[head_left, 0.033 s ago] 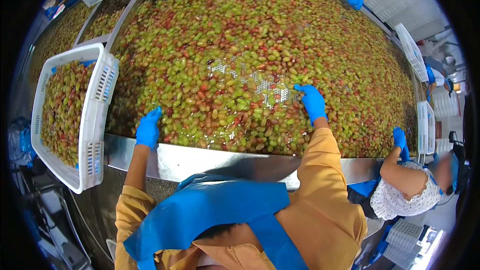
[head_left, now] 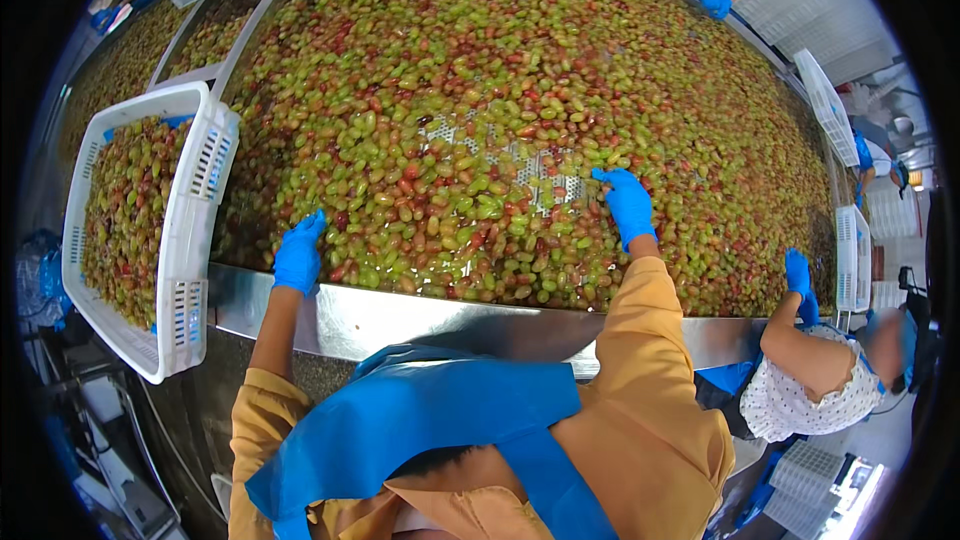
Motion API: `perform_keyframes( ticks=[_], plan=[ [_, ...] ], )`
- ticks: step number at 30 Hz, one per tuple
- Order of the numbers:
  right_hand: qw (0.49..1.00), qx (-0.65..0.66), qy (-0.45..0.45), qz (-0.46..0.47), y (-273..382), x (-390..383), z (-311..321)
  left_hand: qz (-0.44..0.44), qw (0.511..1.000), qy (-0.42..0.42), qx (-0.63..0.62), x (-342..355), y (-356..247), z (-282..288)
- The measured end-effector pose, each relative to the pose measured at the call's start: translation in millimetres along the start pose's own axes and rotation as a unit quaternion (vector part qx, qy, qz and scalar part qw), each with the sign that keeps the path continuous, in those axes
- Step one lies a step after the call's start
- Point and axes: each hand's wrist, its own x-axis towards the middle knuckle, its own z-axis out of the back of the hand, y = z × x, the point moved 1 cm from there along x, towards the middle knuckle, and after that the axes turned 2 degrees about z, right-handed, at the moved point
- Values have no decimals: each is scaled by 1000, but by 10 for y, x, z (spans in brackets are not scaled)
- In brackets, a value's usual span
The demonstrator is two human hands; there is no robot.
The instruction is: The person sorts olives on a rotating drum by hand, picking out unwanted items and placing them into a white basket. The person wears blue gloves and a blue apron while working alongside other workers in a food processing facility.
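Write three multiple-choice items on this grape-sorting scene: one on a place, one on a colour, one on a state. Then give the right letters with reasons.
1. Where does the white crate holding grapes sit?
A. to the person's left, by the table's edge
B. at the person's right elbow
C. on the floor behind the person

2. What colour are the gloves on the left hand and right hand?
A. yellow
B. blue
C. white

3. How is the right hand placed?
A. lifted well above the table
B. resting on the steel rim
C. laid flat on the grapes, fingers spread

Answers:
1 A, the crate lies left of the left hand.
2 B, both gloves are blue.
3 C, its palm lies on the fruit by a bare perforated patch.
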Motion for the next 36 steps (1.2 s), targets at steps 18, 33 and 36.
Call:
perform_keyframes(
  ticks=[18,33,36],
  plan=[
    [984,36,-65,165,1359,522,-609,214,758,24,-615,2,-240,370],
    [983,150,6,108,2273,266,-681,189,384,177,-886,-174,-478,255],
    [900,323,109,271,2880,-191,-798,224,365,182,-885,-173,-491,151]
  ],
)
